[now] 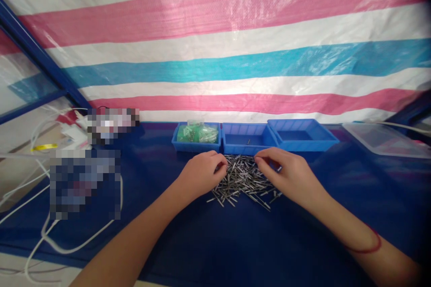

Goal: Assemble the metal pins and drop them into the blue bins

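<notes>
A loose pile of thin silver metal pins that look like blind rivets (240, 179) lies on the dark blue table. At its left edge is my left hand (202, 171), fingers curled in and thumb close to the index finger. My right hand (289, 172) reaches over the right side of the pile, thumb and index finger pinched together. Whatever either pinch holds is too small or hidden. Behind the pile stands a blue middle bin (244, 148) with one small pin-like piece inside.
Left of the middle bin, another blue bin (195, 147) holds green-and-clear bags. A third blue bin (303, 145) sits at the right, tilted against its neighbour. A clear plastic lid (387, 141) lies far right. White cables (67, 249) loop across the left of the table (215, 242).
</notes>
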`<state>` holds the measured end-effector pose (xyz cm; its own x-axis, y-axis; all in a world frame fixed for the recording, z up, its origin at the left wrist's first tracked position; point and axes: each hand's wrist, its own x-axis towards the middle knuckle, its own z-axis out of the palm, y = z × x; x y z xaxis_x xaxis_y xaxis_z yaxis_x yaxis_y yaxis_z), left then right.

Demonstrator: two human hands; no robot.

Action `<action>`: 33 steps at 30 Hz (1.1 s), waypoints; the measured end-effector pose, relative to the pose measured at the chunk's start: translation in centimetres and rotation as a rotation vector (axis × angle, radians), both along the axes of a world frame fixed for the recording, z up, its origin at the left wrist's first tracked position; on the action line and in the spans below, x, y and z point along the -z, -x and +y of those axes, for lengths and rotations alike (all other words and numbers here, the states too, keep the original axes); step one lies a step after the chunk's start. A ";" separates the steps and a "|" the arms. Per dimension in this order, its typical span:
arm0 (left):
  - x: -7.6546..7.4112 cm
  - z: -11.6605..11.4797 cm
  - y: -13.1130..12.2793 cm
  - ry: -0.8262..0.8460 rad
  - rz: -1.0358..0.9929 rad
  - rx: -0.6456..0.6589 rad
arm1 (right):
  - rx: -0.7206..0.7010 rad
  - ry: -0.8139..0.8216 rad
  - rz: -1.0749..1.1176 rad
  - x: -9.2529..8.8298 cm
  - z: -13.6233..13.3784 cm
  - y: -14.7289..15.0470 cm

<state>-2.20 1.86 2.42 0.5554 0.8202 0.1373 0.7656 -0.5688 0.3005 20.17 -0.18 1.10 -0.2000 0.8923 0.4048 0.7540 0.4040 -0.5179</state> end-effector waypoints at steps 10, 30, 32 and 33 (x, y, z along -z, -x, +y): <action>0.7 -0.2 -0.8 -0.059 0.103 -0.009 | -0.083 0.146 0.086 0.3 -0.3 0.3; -1.0 -1.8 -1.9 -0.249 -0.064 0.178 | -0.262 0.086 0.153 0.3 -1.4 1.1; -1.2 -2.2 -2.0 -0.170 -0.183 0.165 | -0.312 0.102 0.174 0.1 -1.4 1.2; -1.1 -2.3 -2.1 -0.122 -0.239 0.153 | -0.322 0.116 0.187 0.1 -1.4 1.2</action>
<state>-0.15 -0.40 3.56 0.6110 0.6992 0.3713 0.5842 -0.7147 0.3846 18.94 -1.62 1.04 -0.4097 0.8380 0.3605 0.4868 0.5350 -0.6905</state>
